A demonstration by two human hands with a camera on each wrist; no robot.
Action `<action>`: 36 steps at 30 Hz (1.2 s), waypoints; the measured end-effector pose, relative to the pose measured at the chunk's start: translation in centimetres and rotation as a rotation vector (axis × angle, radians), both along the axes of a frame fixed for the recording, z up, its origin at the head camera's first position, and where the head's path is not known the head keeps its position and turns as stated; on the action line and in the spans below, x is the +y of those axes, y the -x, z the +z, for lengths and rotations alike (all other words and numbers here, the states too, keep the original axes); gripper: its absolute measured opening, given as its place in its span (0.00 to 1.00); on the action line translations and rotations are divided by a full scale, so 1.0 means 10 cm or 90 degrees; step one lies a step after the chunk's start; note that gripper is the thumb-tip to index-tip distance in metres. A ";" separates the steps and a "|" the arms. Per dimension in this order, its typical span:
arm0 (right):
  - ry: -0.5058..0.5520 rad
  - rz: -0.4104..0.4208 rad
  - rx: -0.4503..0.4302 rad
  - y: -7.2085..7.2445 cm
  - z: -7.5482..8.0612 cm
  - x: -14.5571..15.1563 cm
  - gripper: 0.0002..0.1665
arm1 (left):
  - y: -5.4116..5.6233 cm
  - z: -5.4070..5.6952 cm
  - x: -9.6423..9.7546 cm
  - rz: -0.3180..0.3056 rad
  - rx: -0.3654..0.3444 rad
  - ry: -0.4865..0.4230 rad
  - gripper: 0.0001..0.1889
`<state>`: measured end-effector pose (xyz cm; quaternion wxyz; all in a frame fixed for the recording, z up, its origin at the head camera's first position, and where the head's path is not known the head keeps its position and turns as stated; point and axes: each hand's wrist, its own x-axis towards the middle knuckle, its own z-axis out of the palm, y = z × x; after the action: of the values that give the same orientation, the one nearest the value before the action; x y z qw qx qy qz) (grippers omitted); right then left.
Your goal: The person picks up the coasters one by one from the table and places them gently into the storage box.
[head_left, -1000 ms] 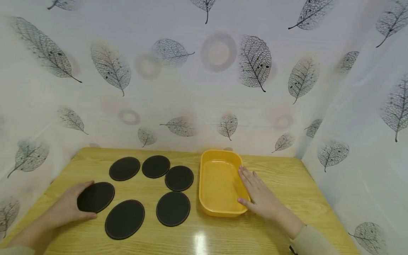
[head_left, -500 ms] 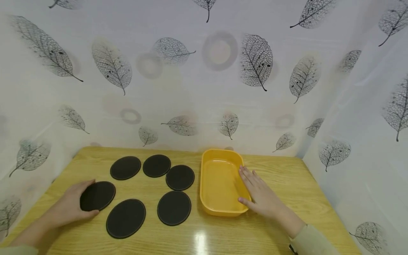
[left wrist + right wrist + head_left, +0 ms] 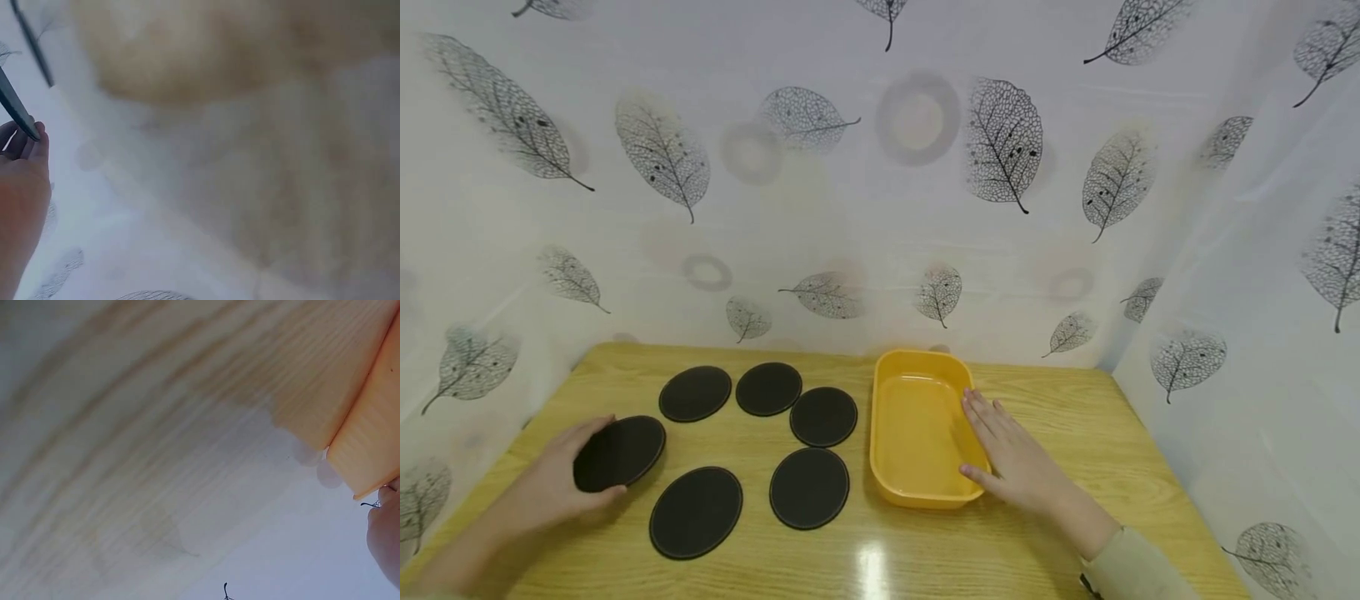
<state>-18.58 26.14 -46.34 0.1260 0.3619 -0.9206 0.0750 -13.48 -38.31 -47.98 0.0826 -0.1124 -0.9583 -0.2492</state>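
On the left of the head view, my left hand (image 3: 553, 487) grips a round black coaster (image 3: 620, 454) by its left edge, thumb near, fingers at the far side. The coaster is tilted and raised off the table. In the left wrist view the same coaster (image 3: 15, 109) appears edge-on above the fingertips. My right hand (image 3: 1011, 462) rests with straight fingers on the right rim of a yellow plastic tray (image 3: 925, 502), its thumb near the front corner. The right wrist view shows the tray's outer wall (image 3: 369, 412) beside that hand (image 3: 384, 537). Nothing lies in the tray.
More black coasters lie flat: one nearest the front (image 3: 696, 512), another beside the tray (image 3: 809, 488), and several behind, including a far-left one (image 3: 695, 394). A leaf-printed white sheet (image 3: 865, 217) rises behind the wooden table (image 3: 1037, 387).
The left hand has lifted its coaster, which now tilts up and sits slightly further left and away. The right hand and tray have stayed put.
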 end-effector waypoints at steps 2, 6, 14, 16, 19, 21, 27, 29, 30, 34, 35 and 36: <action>-0.001 -0.001 -0.004 0.00 0.01 0.00 0.55 | 0.02 0.07 0.03 -0.006 0.020 0.002 0.57; -0.001 -0.003 -0.006 -0.01 0.01 0.00 0.55 | 0.12 0.23 0.16 -0.025 0.054 0.038 0.59; 0.002 -0.004 -0.009 -0.01 0.02 0.01 0.54 | 0.40 0.50 0.77 -0.100 0.048 0.041 0.58; 0.001 -0.004 -0.010 -0.01 0.03 0.00 0.54 | 0.47 0.52 0.97 -0.117 0.047 0.037 0.58; 0.004 -0.002 -0.012 -0.01 0.03 0.00 0.54 | 0.56 0.54 1.26 -0.151 0.058 0.029 0.57; 0.005 -0.002 -0.014 -0.01 0.04 -0.01 0.54 | 0.62 0.55 1.45 -0.174 0.060 0.018 0.56; 0.003 -0.001 -0.017 -0.01 0.04 -0.02 0.54 | 0.76 0.58 2.04 -0.251 0.056 -0.024 0.56; 0.004 -0.001 -0.017 -0.02 0.03 -0.02 0.54 | 0.79 0.59 2.23 -0.280 0.054 -0.031 0.56; 0.004 -0.001 -0.016 -0.02 0.03 -0.02 0.54 | 0.81 0.60 2.33 -0.293 0.053 -0.030 0.56; 0.006 -0.002 -0.012 -0.02 0.02 -0.01 0.53 | 0.84 0.63 2.68 -0.344 0.038 -0.037 0.57; 0.007 -0.001 -0.007 -0.01 0.02 -0.01 0.53 | 0.84 0.63 2.76 -0.354 0.036 -0.036 0.57; 0.007 0.000 -0.004 -0.01 0.02 0.00 0.53 | 0.85 0.63 2.84 -0.363 0.034 -0.036 0.57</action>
<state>-18.46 26.10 -46.14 0.1253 0.3610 -0.9205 0.0813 -21.95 -9.90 -41.66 0.0371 -0.3818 -0.8781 -0.2860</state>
